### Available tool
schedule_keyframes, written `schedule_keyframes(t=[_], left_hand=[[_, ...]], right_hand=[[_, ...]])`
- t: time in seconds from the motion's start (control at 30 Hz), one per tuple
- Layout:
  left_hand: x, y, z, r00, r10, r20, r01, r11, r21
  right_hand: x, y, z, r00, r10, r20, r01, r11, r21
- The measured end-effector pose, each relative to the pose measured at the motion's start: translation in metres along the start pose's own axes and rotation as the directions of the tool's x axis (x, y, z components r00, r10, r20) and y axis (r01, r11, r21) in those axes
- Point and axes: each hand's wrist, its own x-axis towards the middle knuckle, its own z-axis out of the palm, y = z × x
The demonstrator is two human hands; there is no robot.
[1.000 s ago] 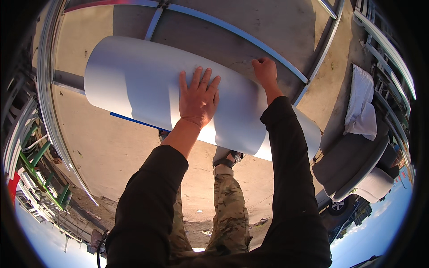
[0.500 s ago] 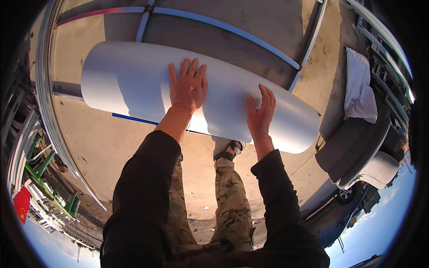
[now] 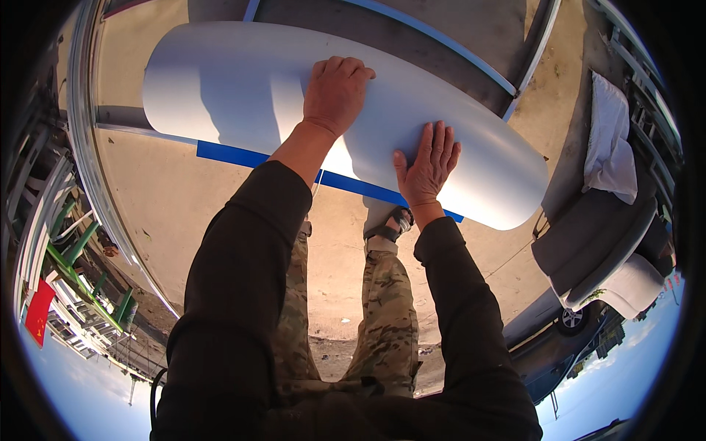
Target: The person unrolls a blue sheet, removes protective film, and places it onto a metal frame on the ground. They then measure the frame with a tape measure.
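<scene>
Outdoor work yard (dirt ground point(image 3: 184, 206), parked car point(image 3: 559, 331))

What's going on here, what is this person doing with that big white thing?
A person in dark sleeves and camouflage trousers stands on a bare concrete floor and presses both hands flat on a large white curved sheet, rolled like a wide tube. The left hand lies on its top; the right hand lies nearer its lower edge, where a blue strip shows underneath. A white cloth lies off to the right.

Your left hand point(image 3: 336, 94) lies palm-down at upper centre, fingers curled; your right hand point(image 3: 426, 165) lies flat, fingers spread. Both arms reach up from the lower edge.
</scene>
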Motion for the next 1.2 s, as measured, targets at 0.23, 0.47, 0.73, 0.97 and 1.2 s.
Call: schedule_keyframes(t=[0.23,0.47,0.73,0.97,1.2], left_hand=[[-0.089,-0.011,-0.037,0.99,0.01,-0.144,-0.044,0.97,-0.237],[-0.18,0.008,-0.064,0.48,-0.864,0.155,0.657,0.236,-0.716],[-0.2,0.057,-0.056,0.222,-0.794,0.565,0.571,-0.364,-0.736],[-0.216,0.097,-0.053,0.326,-0.653,0.684,0.54,-0.466,-0.701],[-0.253,0.148,-0.047,0.548,-0.61,0.573,0.531,-0.275,-0.801]], right_hand=[[0.025,0.002,-0.004,1.0,-0.011,-0.011,0.01,0.999,-0.048],[0.051,0.009,-0.005,0.998,-0.053,-0.034,0.051,0.997,-0.056],[0.074,0.009,-0.023,0.999,-0.045,-0.03,0.043,0.998,-0.049],[0.091,0.006,-0.042,0.992,-0.129,0.018,0.129,0.992,-0.002],[0.095,0.008,-0.044,0.987,-0.157,-0.036,0.157,0.988,-0.007]])
